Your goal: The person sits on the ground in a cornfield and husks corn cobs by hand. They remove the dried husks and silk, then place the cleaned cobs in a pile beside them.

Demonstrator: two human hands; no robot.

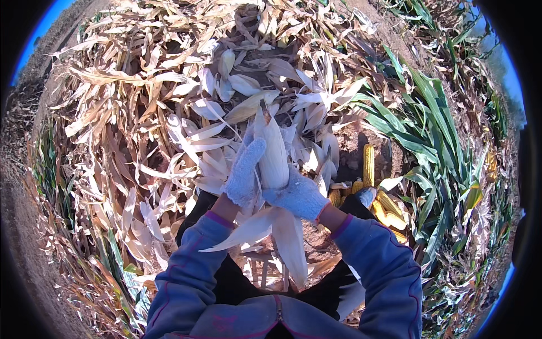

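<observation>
Between my hands stands an ear of corn in its pale dry husk [273,156], tip pointing up and away from me. My left hand [245,169], in a white knit glove, lies along the ear's left side with the thumb against the husk. Around its lower right side, my right hand [298,195] in a matching glove grips the ear near the base. Peeled husk leaves [290,241] hang below the hands toward my lap. Kernels are hidden under the husk that still covers the ear.
Yellow husked corn cobs [387,209] lie beside my right leg, with one cob [369,165] pointing away from me. Loose dry husks [207,140] and stalks [127,84] cover the ground ahead and left. Green corn leaves [427,123] spread at the right.
</observation>
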